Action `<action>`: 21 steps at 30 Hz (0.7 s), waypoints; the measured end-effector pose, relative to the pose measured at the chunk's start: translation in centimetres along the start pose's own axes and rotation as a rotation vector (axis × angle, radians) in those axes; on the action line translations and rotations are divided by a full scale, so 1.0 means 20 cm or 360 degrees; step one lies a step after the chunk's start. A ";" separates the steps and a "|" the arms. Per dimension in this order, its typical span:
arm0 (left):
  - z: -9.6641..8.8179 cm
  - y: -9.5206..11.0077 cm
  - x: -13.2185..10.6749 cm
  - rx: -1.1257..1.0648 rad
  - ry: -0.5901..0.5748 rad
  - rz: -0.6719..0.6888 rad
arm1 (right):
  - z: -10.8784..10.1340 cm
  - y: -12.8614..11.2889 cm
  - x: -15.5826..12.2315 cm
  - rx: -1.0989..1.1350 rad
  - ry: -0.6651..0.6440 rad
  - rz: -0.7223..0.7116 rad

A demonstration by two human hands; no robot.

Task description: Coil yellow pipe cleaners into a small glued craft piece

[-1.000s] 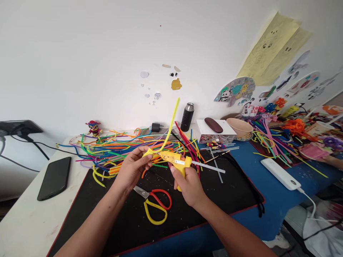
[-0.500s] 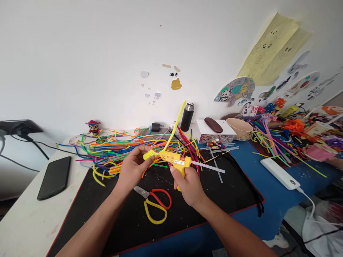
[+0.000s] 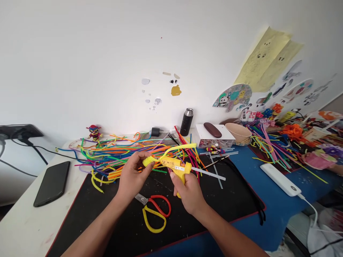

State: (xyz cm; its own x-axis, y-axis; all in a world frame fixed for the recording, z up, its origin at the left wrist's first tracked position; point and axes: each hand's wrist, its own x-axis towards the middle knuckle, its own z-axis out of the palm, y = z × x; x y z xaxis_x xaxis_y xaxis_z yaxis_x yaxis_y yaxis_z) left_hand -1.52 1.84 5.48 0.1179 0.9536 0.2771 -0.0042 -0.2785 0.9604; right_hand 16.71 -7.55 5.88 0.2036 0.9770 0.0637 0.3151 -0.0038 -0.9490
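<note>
Pinching a ridged yellow coil [image 3: 147, 161] between the fingers of the left hand [image 3: 134, 175], with thumb clamped on its near side and the rest curled behind; gripping with the fingers of the right hand [image 3: 189, 193] the handle of a yellow glue gun [image 3: 170, 164], unable to tell how hard on the trigger. Aiming the nozzle leftward at the coil, touching or just short of it, impossible to say past the coil's loose tail [image 3: 184, 146], bent back over the gun. Seemingly busy gluing, or lining up to glue, the coil. Calling next, by the look of it, for a steady pinch, a small squeeze of glue, and care with the tail near the tip. Poised above a black mat [image 3: 214, 203], with a pale glue stick [image 3: 209, 173] jutting from the rear of the gun and with scissors [image 3: 145, 201] lying below the hands. Backed farther out by a heap of bright pipe cleaners [image 3: 115, 157] across the tabletop [image 3: 21, 221], with a phone [image 3: 52, 184] off to the left, and with a black bottle [image 3: 187, 123], a white box [image 3: 225, 132] and a bowl [image 3: 238, 132] toward the wall [image 3: 80, 53]. Flanked on the right by a white power bank [image 3: 280, 179] on blue cloth [image 3: 270, 214].
</note>
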 end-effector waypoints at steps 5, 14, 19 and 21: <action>0.00 -0.02 -0.01 0.0067 0.0007 0.0059 | 0.00 0.00 0.00 -0.0003 -0.0006 0.0027; -0.01 -0.06 0.00 0.0419 -0.0062 0.0265 | 0.00 -0.01 0.01 0.0016 0.0007 0.0009; 0.00 -0.05 0.00 0.0507 -0.0050 0.0328 | 0.00 -0.01 0.00 0.0017 0.0014 0.0001; 0.00 -0.04 0.00 0.0549 -0.0035 0.0364 | 0.00 -0.01 0.00 0.0022 0.0018 0.0006</action>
State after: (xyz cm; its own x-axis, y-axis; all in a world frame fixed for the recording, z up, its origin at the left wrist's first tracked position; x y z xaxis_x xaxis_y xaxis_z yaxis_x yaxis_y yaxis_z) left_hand -1.60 2.05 4.73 0.1739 0.8609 0.4782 0.2998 -0.5088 0.8070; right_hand 16.65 -7.47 5.98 0.2150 0.9745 0.0635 0.3016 -0.0045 -0.9534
